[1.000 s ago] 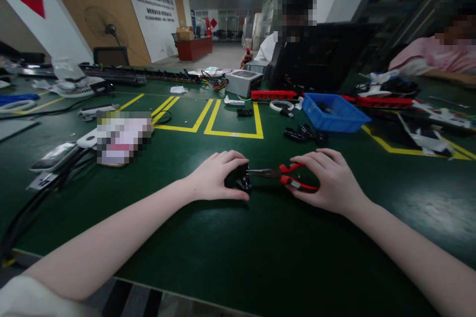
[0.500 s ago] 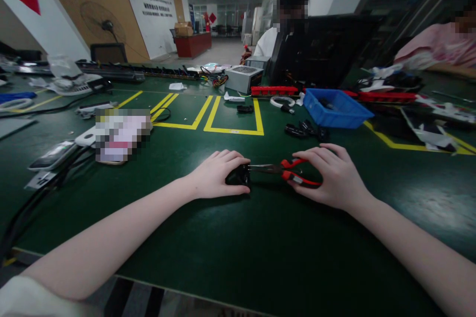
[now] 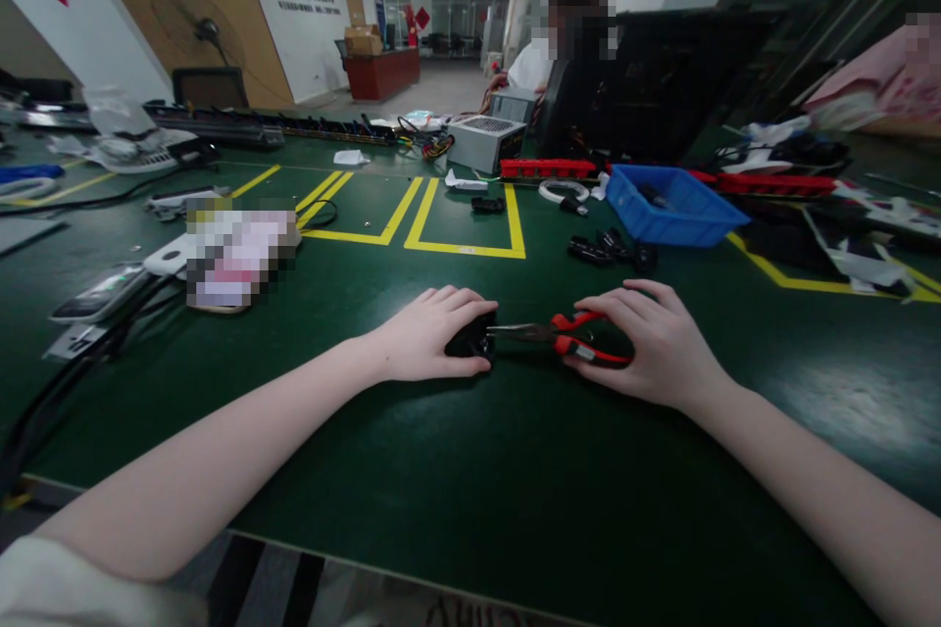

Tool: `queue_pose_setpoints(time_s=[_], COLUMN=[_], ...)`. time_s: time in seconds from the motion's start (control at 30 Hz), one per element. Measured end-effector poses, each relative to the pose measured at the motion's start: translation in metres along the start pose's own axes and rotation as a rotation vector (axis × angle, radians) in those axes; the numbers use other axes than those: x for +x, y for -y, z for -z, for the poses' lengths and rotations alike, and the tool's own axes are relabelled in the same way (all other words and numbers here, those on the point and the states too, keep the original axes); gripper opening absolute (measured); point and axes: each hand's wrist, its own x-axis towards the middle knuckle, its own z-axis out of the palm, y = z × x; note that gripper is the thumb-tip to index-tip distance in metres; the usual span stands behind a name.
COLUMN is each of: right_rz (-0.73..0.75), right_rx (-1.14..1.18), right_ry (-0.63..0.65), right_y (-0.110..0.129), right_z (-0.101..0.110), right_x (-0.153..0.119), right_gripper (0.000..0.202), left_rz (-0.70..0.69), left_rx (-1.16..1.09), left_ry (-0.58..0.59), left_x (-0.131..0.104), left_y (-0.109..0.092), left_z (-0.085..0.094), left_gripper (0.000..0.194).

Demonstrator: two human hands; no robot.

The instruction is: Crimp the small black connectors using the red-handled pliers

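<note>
My left hand (image 3: 433, 338) is closed around a small black plastic part (image 3: 470, 338), its thumb and fingers along the two sides. Most of that part is covered by the hand, so its exact kind cannot be told. In my right hand (image 3: 654, 343) are red-handled needle-nose pliers (image 3: 540, 332), gripped by the handles. The pliers lie level, their long thin jaws pointing left. The jaw tips reach the right end of the black part; whether they pinch anything there is too small to make out.
Beyond my hands are several black connector pieces (image 3: 610, 247), a blue bin (image 3: 672, 206), a white coiled cable (image 3: 563, 191) and a grey power supply unit (image 3: 485, 142). To the left lie a phone (image 3: 239, 260) and black cables (image 3: 110, 362). A person (image 3: 533, 64) sits across the table.
The view has tilted slightly down, so the background sits higher in it. My hands, the black part and the pliers keep nearly the same arrangement.
</note>
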Motion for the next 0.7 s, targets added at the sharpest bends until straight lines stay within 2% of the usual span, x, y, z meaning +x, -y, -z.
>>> queue_pose_setpoints(time_s=[0.5,0.7], right_rz=[0.055,0.042], right_rx=[-0.073,-0.064], right_ry=[-0.059,-0.028], right_y=[0.0054,0.0049], right_z=[0.0004,0.0006], right_x=[0.0009,0.0021], right_gripper=[0.051,0.048], left_rz=[-0.002,0.0], left_rx=[0.057,0.067], left_ry=[-0.005,-0.009], left_x=[0.0003,0.0007], left_y=[-0.0007,-0.0029], left_z=[-0.001,-0.001], left_gripper=[0.075,0.073])
